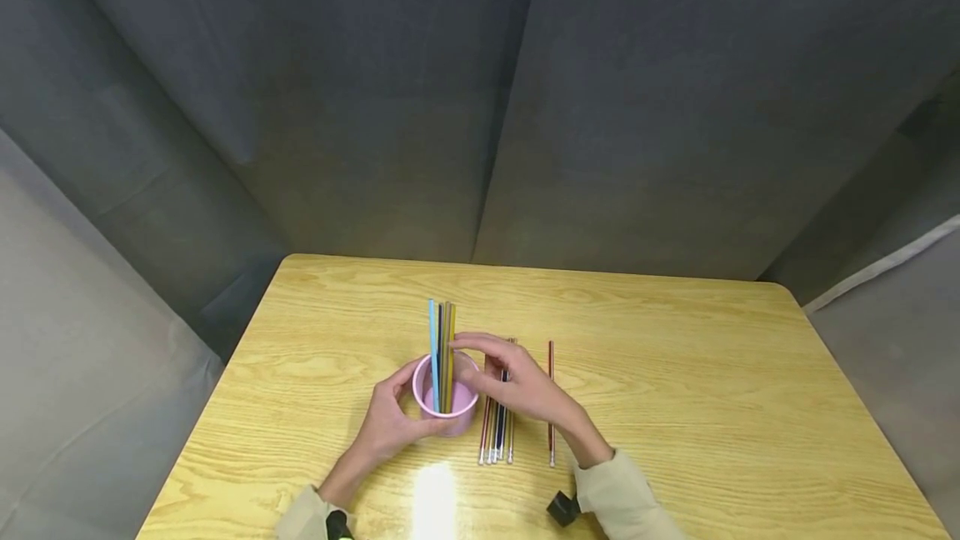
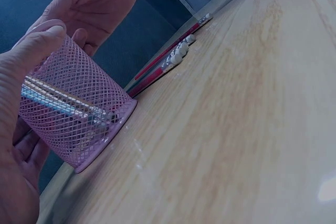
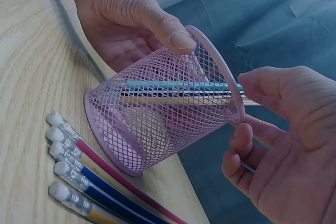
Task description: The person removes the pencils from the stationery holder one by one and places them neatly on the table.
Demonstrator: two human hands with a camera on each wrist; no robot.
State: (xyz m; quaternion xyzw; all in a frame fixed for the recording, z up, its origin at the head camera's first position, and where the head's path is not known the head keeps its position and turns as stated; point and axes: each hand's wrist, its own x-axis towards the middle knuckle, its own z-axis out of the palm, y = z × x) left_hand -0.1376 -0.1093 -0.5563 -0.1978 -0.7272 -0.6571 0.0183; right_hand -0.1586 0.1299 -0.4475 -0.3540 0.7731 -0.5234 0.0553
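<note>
My left hand [image 1: 390, 423] grips a pink mesh pencil cup [image 2: 79, 77], its thumb on the rim and its fingers round the far side. The cup stands upright on the table. Several pencils [image 3: 178, 92], among them light blue, dark and yellow ones, lean together inside it, rising well above the rim. Beside the cup's mouth is my right hand [image 1: 521, 382]; its index fingertip touches or nearly touches the yellow pencil [image 1: 452, 357]. The thumb is apart from the index fingertip, near the rim. A row of pencils [image 1: 497, 423] with white erasers lies just right of the cup, partly under my right hand.
A single dark red pencil [image 1: 551, 373] lies apart, right of the row. The wooden table [image 1: 675, 373] ends at a grey curtain [image 1: 375, 148] behind, with grey cloth on both sides. A small black block [image 1: 562, 509] is by the right sleeve.
</note>
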